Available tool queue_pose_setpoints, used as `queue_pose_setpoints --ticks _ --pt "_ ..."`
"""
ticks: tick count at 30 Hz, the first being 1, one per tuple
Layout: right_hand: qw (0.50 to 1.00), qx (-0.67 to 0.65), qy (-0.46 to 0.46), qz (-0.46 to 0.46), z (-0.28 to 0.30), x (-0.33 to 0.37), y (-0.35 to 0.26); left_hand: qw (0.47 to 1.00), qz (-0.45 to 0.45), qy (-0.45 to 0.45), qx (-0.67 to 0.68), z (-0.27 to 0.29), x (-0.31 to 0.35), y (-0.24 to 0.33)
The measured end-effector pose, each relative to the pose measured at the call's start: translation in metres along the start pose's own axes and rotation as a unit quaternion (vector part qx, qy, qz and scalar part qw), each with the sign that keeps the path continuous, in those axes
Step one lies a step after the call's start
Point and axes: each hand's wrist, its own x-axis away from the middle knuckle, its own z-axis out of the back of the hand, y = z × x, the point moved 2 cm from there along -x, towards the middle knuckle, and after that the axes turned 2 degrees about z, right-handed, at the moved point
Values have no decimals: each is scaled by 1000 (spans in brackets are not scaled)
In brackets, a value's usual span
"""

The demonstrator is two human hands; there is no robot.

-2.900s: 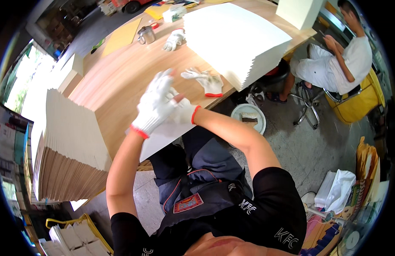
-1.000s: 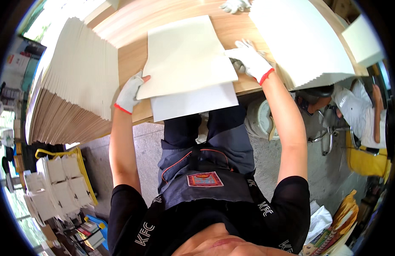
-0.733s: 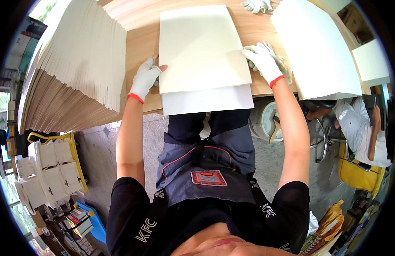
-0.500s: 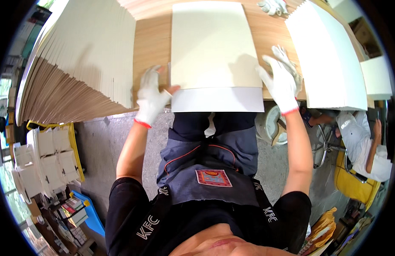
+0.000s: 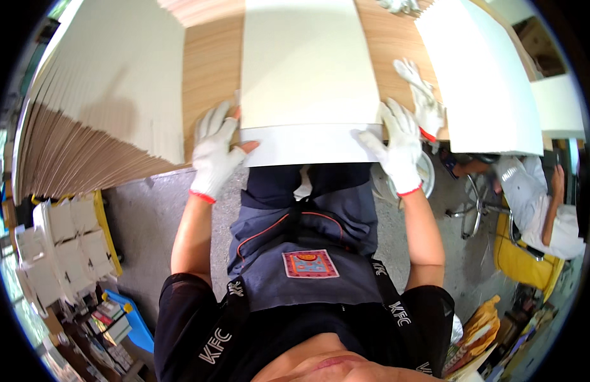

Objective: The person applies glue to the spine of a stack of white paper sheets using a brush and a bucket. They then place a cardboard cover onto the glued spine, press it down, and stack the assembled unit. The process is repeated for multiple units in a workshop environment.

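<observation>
At the upper centre of the head view, the cream sheet (image 5: 307,63) lies flat on top of the white sheet (image 5: 307,146), both on the worktop (image 5: 212,70). As far as can be judged, the layering is done: the side edges of the two sheets run nearly in line. A band of the white sheet remains uncovered along the near edge. No fold, cut or fastening shows in the visible part of either sheet.

The left hand (image 5: 216,153) is gloved and spread at the near left corner, its thumb tip bare. The right hand (image 5: 400,145) is gloved and spread at the near right corner, its thumb over the white band. Neither appears to pinch; finger pressure cannot be told.

The cream sheet is smooth, matt and straight-edged; its far end leaves the frame, and its thickness cannot be determined. The white sheet is brighter and faintly bluish. A pale stack (image 5: 135,83) stands at upper left, a white stack (image 5: 486,83) at upper right.
</observation>
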Motion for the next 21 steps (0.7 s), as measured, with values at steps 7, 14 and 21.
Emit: queue_pose_setpoints --ticks 7,14,21 --pt "997 -3 63 35 5 -1 -4 999 20 -25 -15 -3 0 0" --pt "999 -6 43 16 6 -2 -8 1000 -1 -8 -3 -2 1 -2" --pt "999 -15 38 26 5 -3 -8 998 11 -46 -33 4 -2 1"
